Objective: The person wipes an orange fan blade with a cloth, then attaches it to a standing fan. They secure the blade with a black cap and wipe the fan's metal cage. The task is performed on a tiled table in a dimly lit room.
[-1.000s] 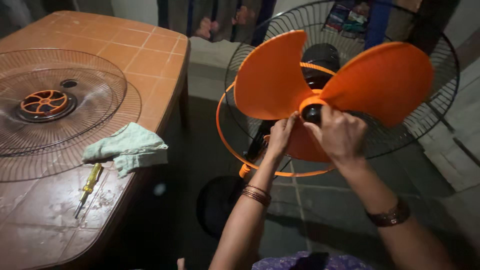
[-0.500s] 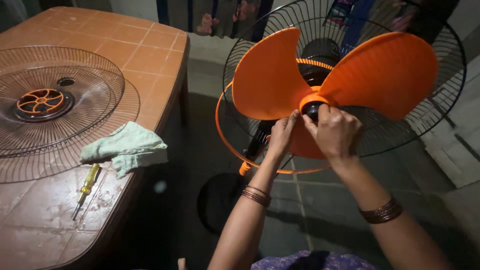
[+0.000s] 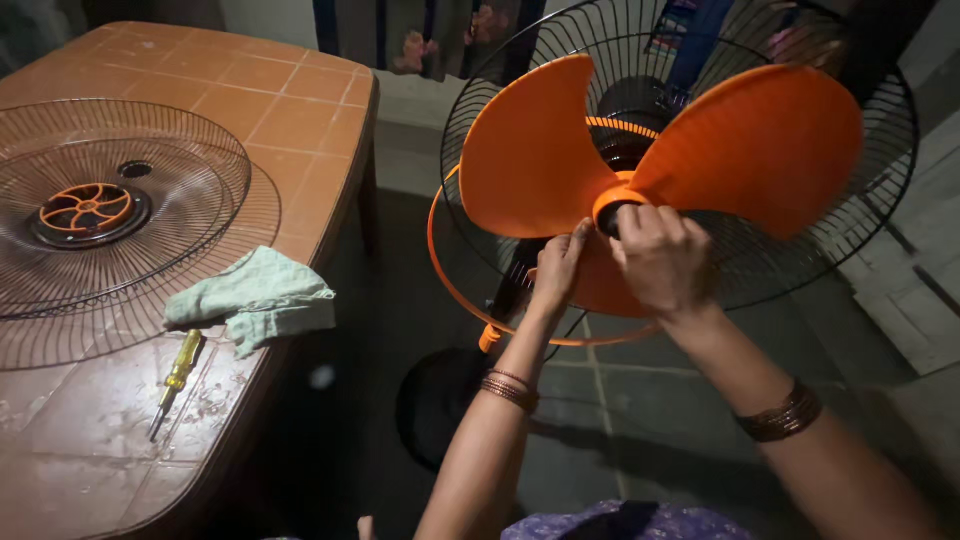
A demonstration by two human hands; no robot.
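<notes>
The orange fan blade (image 3: 560, 170), facing the camera with three wings counted, is held at its middle by the right hand (image 3: 662, 262), curled shut over the hub, and touched underneath by the left hand (image 3: 556, 268) with fingers pressed together, one black wire guard (image 3: 880, 200) being seen behind.

My hands (image 3: 660, 255) sit at the hub, hemmed in by the orange blades (image 3: 540, 150) above and the rear wire guard (image 3: 880, 200) behind. I see open room below, over the floor (image 3: 640, 400), and in the gap toward the bench (image 3: 300, 110). On the bench, the loose front guard (image 3: 200, 190), green cloth (image 3: 255, 300) and screwdriver (image 3: 178, 368) crowd the near edge.
</notes>
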